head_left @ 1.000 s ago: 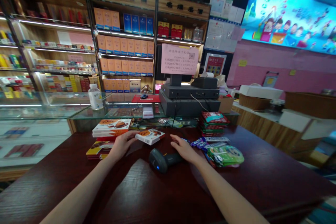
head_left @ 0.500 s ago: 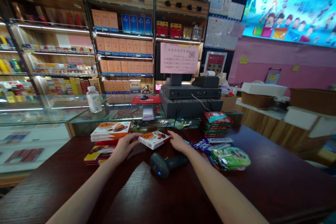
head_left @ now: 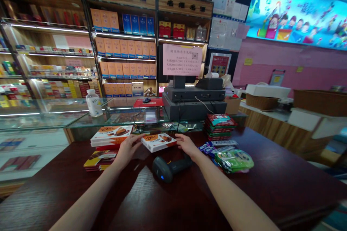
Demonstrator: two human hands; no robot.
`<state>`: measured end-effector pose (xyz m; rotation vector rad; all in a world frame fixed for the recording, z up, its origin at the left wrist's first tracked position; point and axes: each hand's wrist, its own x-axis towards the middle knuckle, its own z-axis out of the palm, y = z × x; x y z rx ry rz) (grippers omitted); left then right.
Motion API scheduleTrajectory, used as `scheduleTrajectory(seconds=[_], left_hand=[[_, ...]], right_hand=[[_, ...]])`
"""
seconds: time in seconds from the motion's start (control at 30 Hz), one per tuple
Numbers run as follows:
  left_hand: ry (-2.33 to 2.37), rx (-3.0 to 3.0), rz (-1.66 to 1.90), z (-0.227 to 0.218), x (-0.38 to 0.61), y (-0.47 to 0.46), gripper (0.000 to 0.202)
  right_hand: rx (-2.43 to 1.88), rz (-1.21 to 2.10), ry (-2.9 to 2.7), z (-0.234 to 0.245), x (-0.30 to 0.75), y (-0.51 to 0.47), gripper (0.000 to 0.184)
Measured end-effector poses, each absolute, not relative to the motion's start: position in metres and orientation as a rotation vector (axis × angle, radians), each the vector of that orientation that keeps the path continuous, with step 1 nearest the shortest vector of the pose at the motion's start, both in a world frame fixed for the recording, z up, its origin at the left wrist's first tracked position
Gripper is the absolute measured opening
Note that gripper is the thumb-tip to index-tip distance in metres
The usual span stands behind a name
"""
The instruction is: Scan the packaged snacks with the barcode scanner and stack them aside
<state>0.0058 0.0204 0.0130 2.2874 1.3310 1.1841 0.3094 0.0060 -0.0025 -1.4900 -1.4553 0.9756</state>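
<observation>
Between my hands is a white and orange chocolate box [head_left: 158, 142], its printed top face up and a white side toward me. My left hand [head_left: 130, 148] has its fingertips at the box's left end. My right hand [head_left: 187, 146] holds the right end with thumb and fingers. Just in front of the box lies a dark barcode scanner [head_left: 163, 169] with a blue light, its handle pointing toward my right wrist. To the left of my left hand, similar chocolate boxes [head_left: 111, 135] are stacked above yellow and brown flat packs [head_left: 99, 159].
Right of my right hand are purple-wrapped bars [head_left: 208, 148], a green snack bag [head_left: 234, 160] and a stack of red and green packs [head_left: 220, 126]. Behind stand a cash register [head_left: 193, 99], a glass counter and a bottle [head_left: 93, 103]. The dark wooden table [head_left: 130, 202] extends toward me.
The chocolate box has turned slightly between my hands, so its long side faces me more. My right hand's fingers have shifted at its right end. The view has moved a little.
</observation>
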Motion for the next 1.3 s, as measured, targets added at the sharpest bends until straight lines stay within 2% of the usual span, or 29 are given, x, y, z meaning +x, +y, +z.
scheduleTrajectory(seconds=[0.3, 0.53, 0.67, 0.83, 1.13, 1.3], left_hand=[[1.313, 1.985, 1.242, 0.027, 0.013, 0.009, 0.053], [1.212, 1.983, 1.165, 0.027, 0.01, -0.002, 0.079], [1.15, 2.022, 1.215, 0.023, 0.006, -0.006, 0.067], [1.175, 2.119, 1.318, 0.021, -0.006, -0.007, 0.05], [1.471, 2.328, 1.503, 0.015, -0.052, 0.003, 0.045], [1.601, 2.406, 1.584, 0.013, -0.085, 0.012, 0.042]], right_hand=[[-1.368, 0.899, -1.396, 0.021, 0.309, -0.023, 0.058], [-1.252, 0.811, -1.458, 0.027, 0.305, -0.045, 0.059], [-1.339, 0.679, -1.496, 0.027, 0.298, -0.057, 0.059], [-1.25, 0.557, -1.599, 0.027, 0.287, -0.066, 0.06], [-1.197, 0.532, -1.746, 0.045, 0.25, -0.072, 0.063], [-1.276, 0.626, -1.815, 0.063, 0.219, -0.071, 0.065]])
